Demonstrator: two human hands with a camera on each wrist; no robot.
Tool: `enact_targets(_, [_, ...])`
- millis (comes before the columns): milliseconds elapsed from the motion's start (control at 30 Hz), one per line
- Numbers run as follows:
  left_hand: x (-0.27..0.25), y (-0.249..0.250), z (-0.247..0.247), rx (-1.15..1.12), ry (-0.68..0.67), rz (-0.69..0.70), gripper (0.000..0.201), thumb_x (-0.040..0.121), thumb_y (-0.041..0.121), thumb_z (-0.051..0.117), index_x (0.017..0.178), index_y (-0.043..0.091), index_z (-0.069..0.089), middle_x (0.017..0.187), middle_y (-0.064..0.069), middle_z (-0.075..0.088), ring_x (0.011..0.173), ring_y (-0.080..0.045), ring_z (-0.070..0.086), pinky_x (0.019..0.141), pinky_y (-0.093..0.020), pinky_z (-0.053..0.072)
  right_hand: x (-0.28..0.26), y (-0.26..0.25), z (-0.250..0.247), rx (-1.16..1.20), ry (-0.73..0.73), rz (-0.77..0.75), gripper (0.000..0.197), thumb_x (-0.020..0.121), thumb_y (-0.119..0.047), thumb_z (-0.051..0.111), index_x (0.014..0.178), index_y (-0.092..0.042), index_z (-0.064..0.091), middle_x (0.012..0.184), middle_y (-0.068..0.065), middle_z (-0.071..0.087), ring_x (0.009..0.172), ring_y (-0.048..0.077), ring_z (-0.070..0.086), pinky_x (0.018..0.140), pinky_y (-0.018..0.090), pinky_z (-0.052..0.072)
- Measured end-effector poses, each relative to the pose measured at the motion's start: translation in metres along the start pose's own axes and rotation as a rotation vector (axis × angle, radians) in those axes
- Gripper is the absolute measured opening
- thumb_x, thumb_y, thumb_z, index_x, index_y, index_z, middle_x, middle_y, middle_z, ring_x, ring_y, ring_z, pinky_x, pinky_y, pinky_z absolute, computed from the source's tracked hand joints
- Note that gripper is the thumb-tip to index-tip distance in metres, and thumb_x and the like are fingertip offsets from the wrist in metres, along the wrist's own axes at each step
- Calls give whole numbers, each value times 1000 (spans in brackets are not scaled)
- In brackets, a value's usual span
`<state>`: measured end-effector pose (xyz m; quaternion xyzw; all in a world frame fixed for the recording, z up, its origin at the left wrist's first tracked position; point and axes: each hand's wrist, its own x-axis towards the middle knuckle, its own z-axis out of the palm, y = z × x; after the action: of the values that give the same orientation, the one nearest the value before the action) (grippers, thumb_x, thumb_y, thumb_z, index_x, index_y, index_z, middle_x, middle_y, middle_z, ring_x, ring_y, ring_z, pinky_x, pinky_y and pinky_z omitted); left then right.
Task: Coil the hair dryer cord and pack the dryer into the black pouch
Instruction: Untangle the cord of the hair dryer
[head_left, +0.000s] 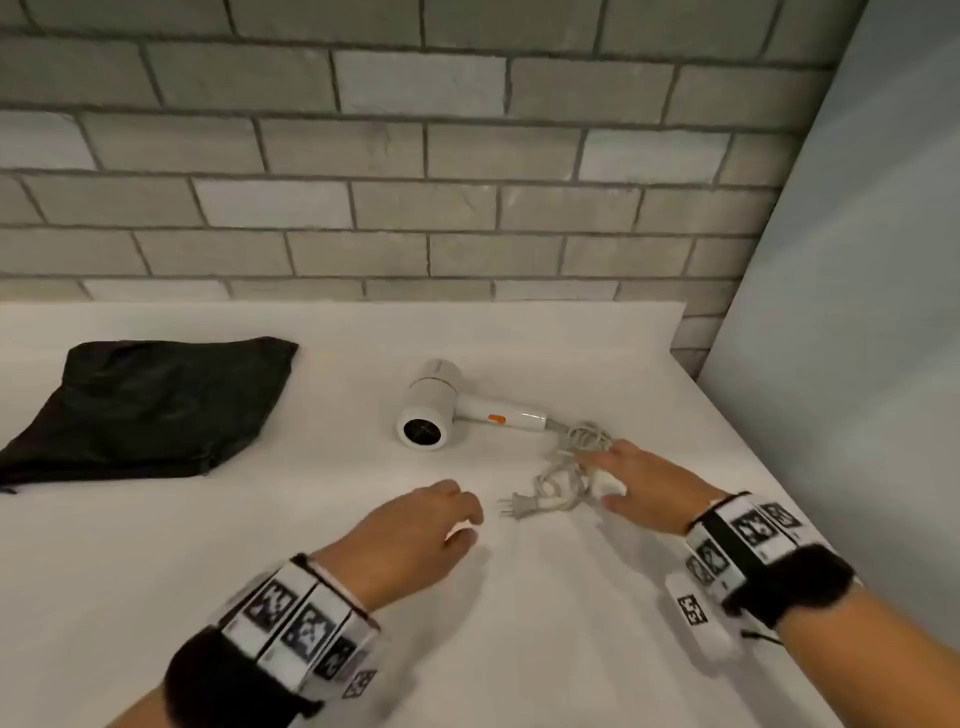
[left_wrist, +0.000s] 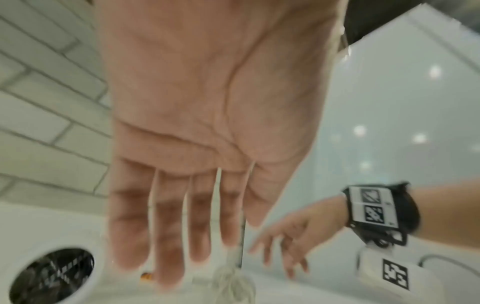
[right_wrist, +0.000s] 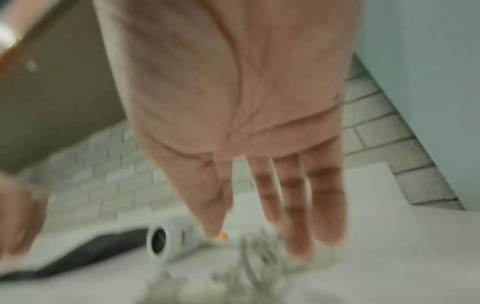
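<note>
My right hand (head_left: 641, 480) is out flat, fingers (right_wrist: 296, 205) straight and a little spread, holding nothing; the tips sit over the loose cord (head_left: 569, 473), and I cannot tell whether they touch it yet. My left hand (head_left: 415, 535) is empty too: from above the fingers look loosely bent, while the left wrist view shows them nearly straight and side by side. The plug (head_left: 514, 506) lies just past my left fingertips, between my two hands. The dryer (head_left: 441, 408) lies on its side beyond both sets of fingertips, its handle pointing toward my right hand, the cord trailing from the handle's end into the tangle under my right fingers. The pouch (head_left: 150, 410) lies flat well off to the left of my left hand, and I cannot see whether its mouth is open. The cord is a snarl, not a clean run; if I gather it as it lies, I expect to trap a knot in the coil. Pulling hard from the plug end could drag the dryer across the white tabletop (head_left: 519, 649). A loose coil may also spring apart on the way into the pouch.
</note>
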<state>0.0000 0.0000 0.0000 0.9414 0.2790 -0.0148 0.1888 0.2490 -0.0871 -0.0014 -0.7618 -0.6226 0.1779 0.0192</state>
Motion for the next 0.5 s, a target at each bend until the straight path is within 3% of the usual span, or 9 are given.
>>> enact_targets(100, [28, 5, 6, -49, -27, -5, 29, 93, 27, 42, 119, 21, 51, 122, 0, 47, 105, -18, 53, 91, -32, 43, 28, 5, 8, -115, -13, 11, 60, 88, -17, 51, 139, -36, 26, 141, 11, 27, 116, 33, 50, 94, 34, 42])
enact_targets(233, [43, 1, 15, -19, -120, -16, 32, 93, 24, 42, 124, 18, 48, 126, -2, 42, 106, -22, 52, 87, -31, 41, 50, 12, 21, -165, -24, 11, 45, 88, -19, 52, 130, -33, 44, 140, 10, 30, 117, 32, 47, 96, 35, 43])
enact_targets(333, [50, -2, 15, -16, -93, 15, 33, 92, 21, 42, 125, 17, 46, 126, -3, 42, 108, -22, 51, 88, -32, 42, 60, 9, 19, -200, 26, -8, 26, 88, -16, 51, 112, -21, 60, 129, 10, 41, 115, 27, 46, 87, 31, 41])
enact_targets(433, [58, -5, 17, -49, -41, 67, 33, 91, 21, 45, 124, 16, 47, 125, -4, 43, 109, -23, 49, 91, -35, 42, 64, -1, 16, -117, -9, -36, 26, 88, -12, 49, 110, -15, 62, 114, 14, 47, 109, 30, 49, 84, 32, 40])
enact_targets(500, [62, -7, 18, -8, -3, 84, 38, 89, 25, 48, 127, 18, 43, 126, -3, 43, 111, -24, 44, 94, -38, 41, 65, -10, 12, -12, 27, -82, 23, 88, -14, 47, 105, -13, 63, 95, 7, 46, 99, 31, 53, 80, 33, 40])
